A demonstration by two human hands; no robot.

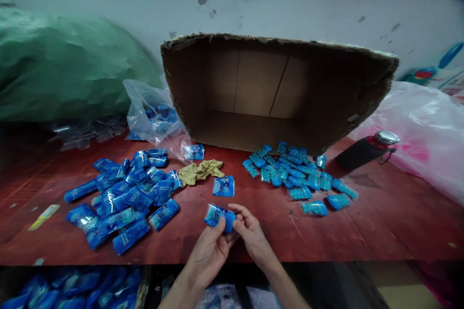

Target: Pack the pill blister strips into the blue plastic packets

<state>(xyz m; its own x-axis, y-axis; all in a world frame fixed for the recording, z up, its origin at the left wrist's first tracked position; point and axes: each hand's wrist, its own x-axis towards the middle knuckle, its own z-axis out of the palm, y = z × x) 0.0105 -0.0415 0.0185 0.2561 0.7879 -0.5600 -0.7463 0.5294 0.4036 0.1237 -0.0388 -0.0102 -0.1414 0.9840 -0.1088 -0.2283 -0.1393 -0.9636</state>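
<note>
Near the table's front edge a small blue printed packet [214,213] is held between both my hands. My left hand [210,248] grips it from below, thumb across its front. At the packet's right end, my right hand [252,231] has its thumb and fingertips closed on it. Just beyond lies a flat blue printed wrapper [224,186]. To the left is a heap of filled blue packets [134,195]. On the right, a loose pile of blue pieces with teal bumps [297,171] lies before the box; their exact kind is unclear.
A large cardboard box [253,137] lies on its side at the back, opening toward me. A crumpled yellowish cloth [201,172], a clear bag [155,120], a dark bottle [364,152] and a green sack [68,67] stand around. More blue packets [79,285] fill a container below the table.
</note>
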